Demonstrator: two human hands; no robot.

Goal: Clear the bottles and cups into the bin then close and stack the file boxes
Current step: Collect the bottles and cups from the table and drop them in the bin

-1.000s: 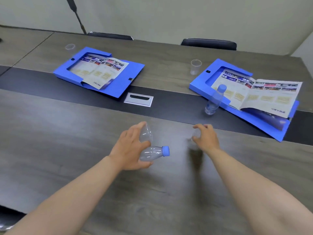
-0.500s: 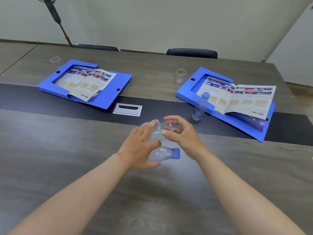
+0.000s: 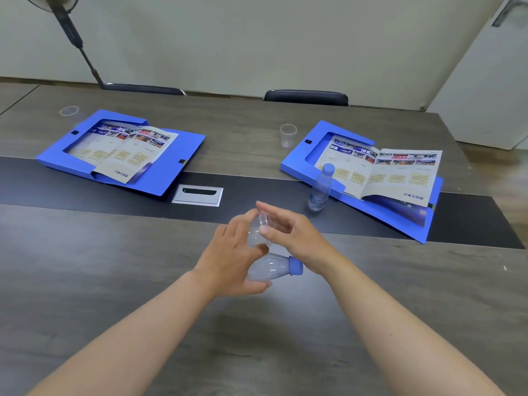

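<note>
My left hand (image 3: 228, 252) grips an empty clear bottle (image 3: 271, 267) with a blue cap, lying sideways above the table, together with a clear plastic cup (image 3: 257, 227). My right hand (image 3: 297, 235) pinches that same cup from the right, thumb on its wall. A second blue-capped bottle (image 3: 320, 190) stands on the black strip by the right file box (image 3: 294, 164). One clear cup (image 3: 288, 135) stands behind that box, another (image 3: 69, 111) at the far left. Both the right box and the left blue file box (image 3: 183, 147) lie open with brochures spread in them.
A metal cable port (image 3: 197, 194) is set in the black centre strip. Two dark chairs (image 3: 305, 97) stand at the table's far side, and a fan stand (image 3: 74, 38) rises at the back left. No bin is in view.
My right hand came in from the right with a cup and joined my left hand. Both hands now meet at the cup above the bottle. The view shifted right.
</note>
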